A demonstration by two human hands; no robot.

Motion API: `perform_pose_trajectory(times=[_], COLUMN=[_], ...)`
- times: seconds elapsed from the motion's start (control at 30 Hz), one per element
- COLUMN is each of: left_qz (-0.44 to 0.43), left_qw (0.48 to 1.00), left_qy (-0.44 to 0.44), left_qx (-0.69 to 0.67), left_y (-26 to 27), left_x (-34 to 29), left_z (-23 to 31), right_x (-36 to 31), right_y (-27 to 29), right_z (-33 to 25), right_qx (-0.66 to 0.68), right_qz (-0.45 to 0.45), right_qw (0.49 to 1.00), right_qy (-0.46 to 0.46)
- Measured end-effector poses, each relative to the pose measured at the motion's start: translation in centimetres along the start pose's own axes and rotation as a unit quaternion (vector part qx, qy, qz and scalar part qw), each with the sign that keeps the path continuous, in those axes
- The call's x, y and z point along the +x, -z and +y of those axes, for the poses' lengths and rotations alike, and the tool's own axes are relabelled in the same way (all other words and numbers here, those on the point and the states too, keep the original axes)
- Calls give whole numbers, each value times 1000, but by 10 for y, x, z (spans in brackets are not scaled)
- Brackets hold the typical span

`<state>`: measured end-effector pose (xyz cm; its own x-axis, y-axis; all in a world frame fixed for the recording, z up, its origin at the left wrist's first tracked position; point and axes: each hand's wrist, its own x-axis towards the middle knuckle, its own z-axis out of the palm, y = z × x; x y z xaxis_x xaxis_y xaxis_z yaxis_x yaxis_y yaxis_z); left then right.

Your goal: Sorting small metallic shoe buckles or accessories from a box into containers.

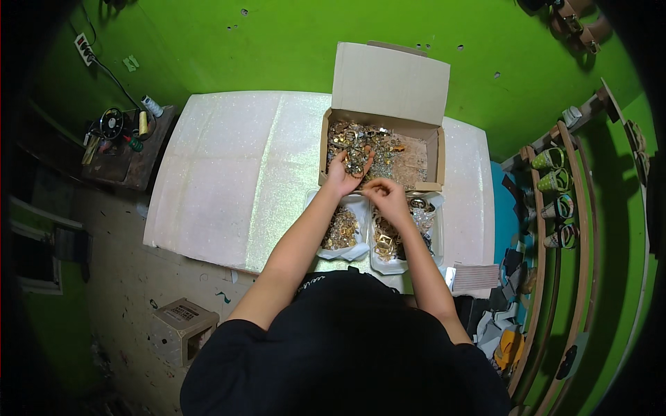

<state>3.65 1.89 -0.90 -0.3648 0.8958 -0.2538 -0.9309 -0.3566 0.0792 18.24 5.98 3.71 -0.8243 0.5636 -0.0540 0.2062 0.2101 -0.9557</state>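
My left hand (342, 177) is cupped palm up over the front of an open cardboard box (435, 156), holding a handful of small shiny metal buckles (356, 161). Just right of it, my right hand (386, 197) has its thumb and fingers drawn together in a pinch; whatever sits between them is too small to make out. Inside the box lies a loose heap of gold and silver metal pieces (379, 136), thickest on the left. Below my hands stand a left white tray (338, 256) of small gold-toned pieces and a right white tray (390, 268) with larger buckles (384, 241).
A glittery pale sheet (215, 173) covers the table. To its right are a striped pad (476, 276), fabric scraps (494, 331) and a wooden rack (543, 277) with sandals (555, 180). At left, a small side table (132, 170) carries thread spools; a cardboard carton (182, 326) stands on the floor.
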Motion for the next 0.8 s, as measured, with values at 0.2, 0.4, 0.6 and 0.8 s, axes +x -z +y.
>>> perform_pose_trajectory(times=[0.2,0.4,0.6,0.8], left_qz=[-6,-10,39,15], left_qw=[999,1000,998,998], left_qy=[6,15,15,22], left_qx=[33,24,52,57], left_y=[7,30,19,23], left_x=[4,15,13,14], left_z=[-1,7,1,5], right_x=[42,77,92,95], right_y=[19,10,3,4], right_z=[-9,-22,-23,-34], right_qx=[-119,-248,-380,-369], right_qz=[77,65,30,16], right_qw=[979,953,901,895], right_qy=[145,162,207,249])
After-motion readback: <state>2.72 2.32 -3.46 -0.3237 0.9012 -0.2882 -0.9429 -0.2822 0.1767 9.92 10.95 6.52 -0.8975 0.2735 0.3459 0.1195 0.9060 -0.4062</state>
